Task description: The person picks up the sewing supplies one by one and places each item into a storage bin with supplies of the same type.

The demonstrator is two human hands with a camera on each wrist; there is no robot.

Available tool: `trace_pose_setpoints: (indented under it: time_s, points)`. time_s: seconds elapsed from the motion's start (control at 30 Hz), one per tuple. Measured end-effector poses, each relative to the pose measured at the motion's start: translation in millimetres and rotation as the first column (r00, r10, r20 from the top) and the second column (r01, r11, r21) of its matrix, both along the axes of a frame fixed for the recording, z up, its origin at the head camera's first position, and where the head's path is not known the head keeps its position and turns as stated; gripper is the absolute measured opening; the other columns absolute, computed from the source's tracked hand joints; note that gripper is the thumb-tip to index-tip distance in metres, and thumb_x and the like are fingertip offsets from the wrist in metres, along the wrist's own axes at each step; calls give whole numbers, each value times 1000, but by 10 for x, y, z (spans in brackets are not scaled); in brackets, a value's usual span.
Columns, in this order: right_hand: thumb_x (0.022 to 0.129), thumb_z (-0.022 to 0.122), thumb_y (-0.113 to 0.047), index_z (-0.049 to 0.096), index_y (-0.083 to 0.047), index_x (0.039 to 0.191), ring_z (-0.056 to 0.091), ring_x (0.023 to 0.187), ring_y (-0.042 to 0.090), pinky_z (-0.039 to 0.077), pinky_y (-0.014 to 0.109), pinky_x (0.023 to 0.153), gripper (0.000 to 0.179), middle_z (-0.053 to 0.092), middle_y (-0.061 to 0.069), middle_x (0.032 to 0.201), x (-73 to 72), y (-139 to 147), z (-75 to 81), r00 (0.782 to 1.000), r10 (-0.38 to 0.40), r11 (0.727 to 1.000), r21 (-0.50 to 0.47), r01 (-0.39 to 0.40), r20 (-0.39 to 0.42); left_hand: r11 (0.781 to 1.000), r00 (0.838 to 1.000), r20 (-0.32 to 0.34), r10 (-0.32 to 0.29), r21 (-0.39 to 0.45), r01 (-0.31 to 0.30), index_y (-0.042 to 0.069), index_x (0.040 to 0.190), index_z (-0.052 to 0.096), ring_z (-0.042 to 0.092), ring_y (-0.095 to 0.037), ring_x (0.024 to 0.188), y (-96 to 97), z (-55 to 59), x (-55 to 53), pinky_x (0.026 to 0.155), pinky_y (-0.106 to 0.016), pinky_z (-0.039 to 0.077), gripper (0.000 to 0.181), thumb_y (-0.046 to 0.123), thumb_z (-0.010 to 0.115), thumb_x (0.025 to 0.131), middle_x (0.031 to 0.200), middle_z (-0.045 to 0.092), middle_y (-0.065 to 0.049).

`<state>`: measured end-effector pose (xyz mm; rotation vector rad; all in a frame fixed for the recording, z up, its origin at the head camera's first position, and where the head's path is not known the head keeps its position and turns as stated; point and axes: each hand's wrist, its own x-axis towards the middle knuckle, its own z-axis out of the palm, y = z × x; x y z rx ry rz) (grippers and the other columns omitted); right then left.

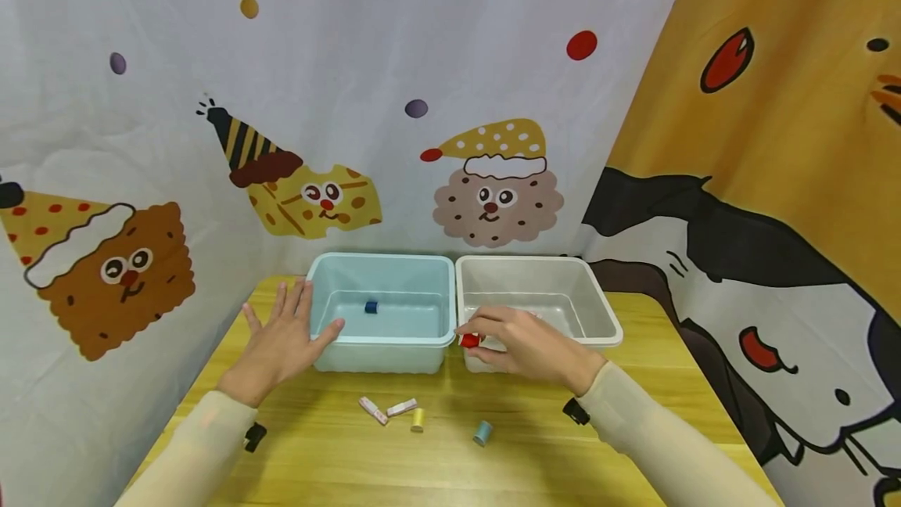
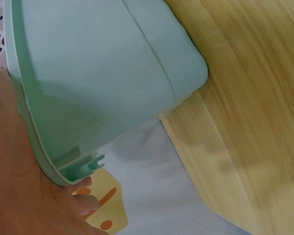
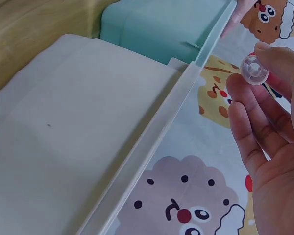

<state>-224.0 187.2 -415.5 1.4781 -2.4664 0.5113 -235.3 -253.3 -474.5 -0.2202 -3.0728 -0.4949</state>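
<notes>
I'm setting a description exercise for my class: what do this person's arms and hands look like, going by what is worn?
The left sleeve and right sleeve are plain cream, with a small black piece beside the left cuff. Both hands are gloveless.

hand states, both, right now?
Left hand: open, fingers spread, at the light-blue bin's left end.
Right hand: holding the red spool, pinched between thumb and fingers.

Left bin [image 1: 380, 358] and right bin [image 1: 524, 276] are set on table [image 1: 352, 480]. First spool [image 1: 371, 307] placed in left bin; two strips [image 1: 373, 411], second spool [image 1: 418, 420], third spool [image 1: 482, 433] laid in front.
</notes>
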Motion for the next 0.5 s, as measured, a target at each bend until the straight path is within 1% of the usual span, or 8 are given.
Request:
trace_pose_setpoints:
  time_s: [0.2,0.37,0.5]
  points:
    - [109,86,-18,82,-12,140,78,98,7,68,22,87,32,81,-1,125,-106,-86,44,1000,16,1000,5,-16,14,1000,1000,7,-2,-2,2,-4,185,10,0,-59,181,23,13,9,124,-101,-13,118,84,42,113,195,5,-29]
    - [109,86,-18,82,-14,141,80,101,9,68,21,91,32,81,-1,126,-171,-162,77,1000,9,1000,6,-9,5,1000,1000,6,-3,-1,3,-4,185,10,0,-59,181,32,25,11,125,-100,-13,118,84,42,114,195,5,-29]
    - [108,86,-15,83,-11,139,82,104,9,68,21,94,31,83,0,124,-217,-240,109,999,35,999,-9,-35,-7,1000,1000,3,1,-4,-1,-5,185,11,1,-59,181,22,27,17,125,-100,-13,119,86,40,113,195,6,-29]
